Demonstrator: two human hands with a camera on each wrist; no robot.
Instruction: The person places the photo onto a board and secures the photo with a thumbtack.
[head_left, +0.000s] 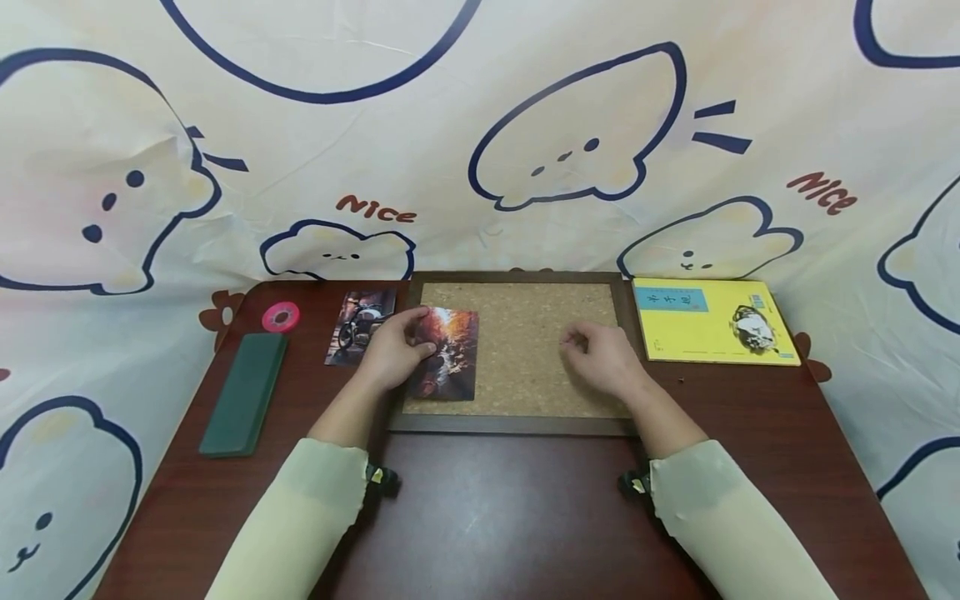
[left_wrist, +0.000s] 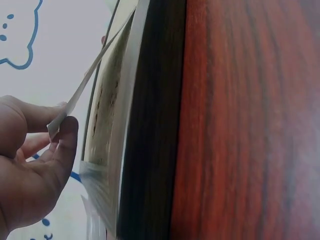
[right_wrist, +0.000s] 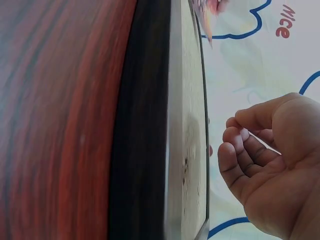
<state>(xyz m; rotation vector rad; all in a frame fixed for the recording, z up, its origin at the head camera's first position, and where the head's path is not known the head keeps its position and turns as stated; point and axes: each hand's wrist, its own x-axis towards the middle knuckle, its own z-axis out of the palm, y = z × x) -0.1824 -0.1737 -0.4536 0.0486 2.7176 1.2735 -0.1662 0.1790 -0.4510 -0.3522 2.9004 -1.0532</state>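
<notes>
My left hand (head_left: 395,348) pinches the left edge of a picture card (head_left: 450,358) between thumb and fingers. The card shows a fiery orange and dark scene. It overlaps the left part of a framed cork board (head_left: 540,358); in the left wrist view the card (left_wrist: 82,85) slants up off the board toward the fingers. Over the board's right side hovers my right hand (head_left: 600,354), its fingers (right_wrist: 230,162) loosely curled with nothing seen between them. A second card with a motorcycle (head_left: 352,333) lies on the table just left of the frame, partly behind my left hand.
At the left stand a pink tape roll (head_left: 281,317) and a long green case (head_left: 243,396). A yellow book (head_left: 712,325) lies right of the board. One tiny dark speck (head_left: 681,381) is on the brown table (head_left: 480,508). Behind everything hangs a cartoon-printed cloth (head_left: 442,167).
</notes>
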